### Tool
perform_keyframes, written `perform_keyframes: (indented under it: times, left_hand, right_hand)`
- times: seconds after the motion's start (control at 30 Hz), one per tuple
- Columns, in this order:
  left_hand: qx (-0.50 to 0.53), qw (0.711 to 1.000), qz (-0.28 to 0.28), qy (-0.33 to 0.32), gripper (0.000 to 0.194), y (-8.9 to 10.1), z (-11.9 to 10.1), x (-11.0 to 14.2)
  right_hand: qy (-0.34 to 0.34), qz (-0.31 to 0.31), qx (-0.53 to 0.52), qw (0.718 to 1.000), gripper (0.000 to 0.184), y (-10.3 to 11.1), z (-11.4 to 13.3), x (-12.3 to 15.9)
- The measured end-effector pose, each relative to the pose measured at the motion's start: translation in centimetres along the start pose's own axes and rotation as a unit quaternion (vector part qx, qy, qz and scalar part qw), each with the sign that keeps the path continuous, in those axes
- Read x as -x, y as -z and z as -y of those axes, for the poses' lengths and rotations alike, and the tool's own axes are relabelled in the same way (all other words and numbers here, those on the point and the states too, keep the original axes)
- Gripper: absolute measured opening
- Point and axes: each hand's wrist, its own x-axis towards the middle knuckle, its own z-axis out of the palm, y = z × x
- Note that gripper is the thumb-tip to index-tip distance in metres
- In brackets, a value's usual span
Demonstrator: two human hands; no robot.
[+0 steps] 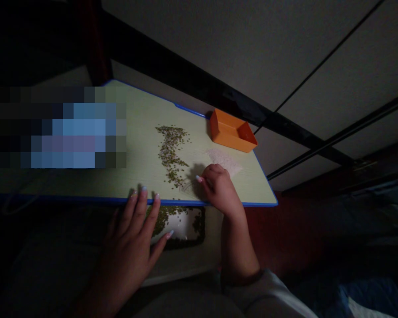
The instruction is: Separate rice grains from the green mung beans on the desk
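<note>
Green beans (171, 161), or seeds much like them, lay in a ragged curved band mid-table, pale bits mixed among them, chiefly in the upper stretch. Pale grains (223, 160) formed a separate patch to the right, just beside the orange box (234, 145); none showed on the visible part of that box's floor. More green beans lay in the dark-rimmed tray (204, 221) below the near edge of the table (135, 132), its pale bottom partly bare. Left hand (132, 238) open, fingers spread across that edge, thumb over the tray; nothing seen in its grasp. Right hand (219, 190) curled inward low over the table, between band and pale patch; could not tell whether the fingertips pinched any grain. Judged partway: a share of pale grain lay well apart from the green, while the band remained unseparated. Dim light; finer counts not possible.
</note>
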Motion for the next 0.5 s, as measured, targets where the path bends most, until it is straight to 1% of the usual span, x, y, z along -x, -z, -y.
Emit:
perform_keyframes:
  times: [0.23,0.37,0.5]
  left_hand:
    - [-0.012,1.0,0.0,-0.006,0.08,-0.01,0.08,0.08]
    - [-0.011,1.0,0.002,0.0,0.079,0.02,-0.01,0.04]
    - [-0.007,1.0,0.0,-0.003,0.08,0.08,-0.01,-0.03]
  right_hand:
    - [0.02,0.01,-0.03,0.999,0.022,0.19,0.43,0.14]
    - [0.038,0.018,-0.049,0.998,0.025,0.09,0.65,0.06]
    - [0.035,0.02,-0.054,0.998,0.027,-0.02,0.59,-0.08]
